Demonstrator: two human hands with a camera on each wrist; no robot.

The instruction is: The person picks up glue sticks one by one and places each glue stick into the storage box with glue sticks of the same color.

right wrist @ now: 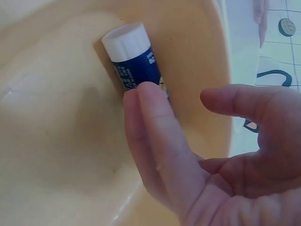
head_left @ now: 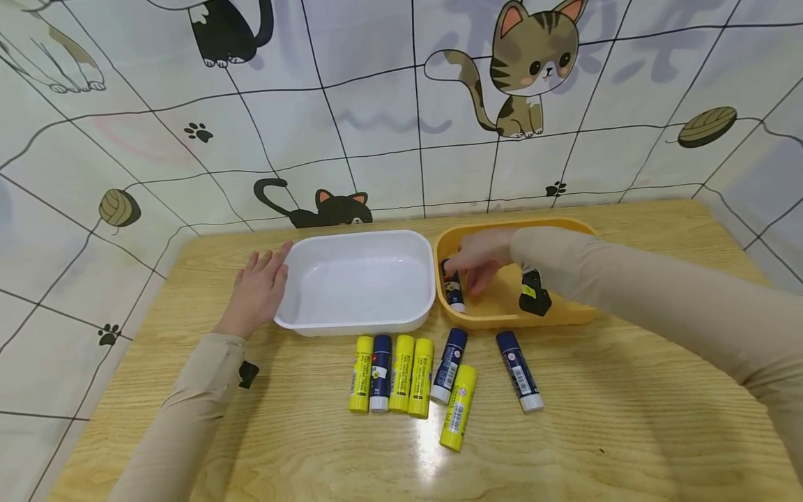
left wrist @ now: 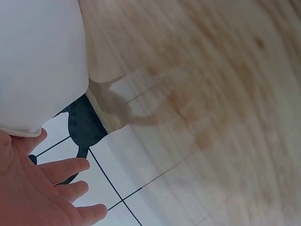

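In the head view a dark blue glue stick [head_left: 454, 287] with a white cap lies at the left end of the yellow tray [head_left: 521, 323]. My right hand [head_left: 482, 258] is over it inside the tray. The right wrist view shows the fingertips of my right hand [right wrist: 188, 150] against the blue glue stick [right wrist: 129, 54], thumb apart from it. My left hand [head_left: 258, 291], fingers spread, rests at the left rim of the white tray [head_left: 354, 329]; the left wrist view has the left hand [left wrist: 47, 188] beside the white tray [left wrist: 42, 61].
In front of the trays on the wooden table [head_left: 301, 446] lie several yellow glue sticks [head_left: 360, 374] and blue ones [head_left: 519, 371]. One yellow stick [head_left: 459, 408] lies nearer the front. A cat-patterned cloth [head_left: 376, 153] stands behind the table.
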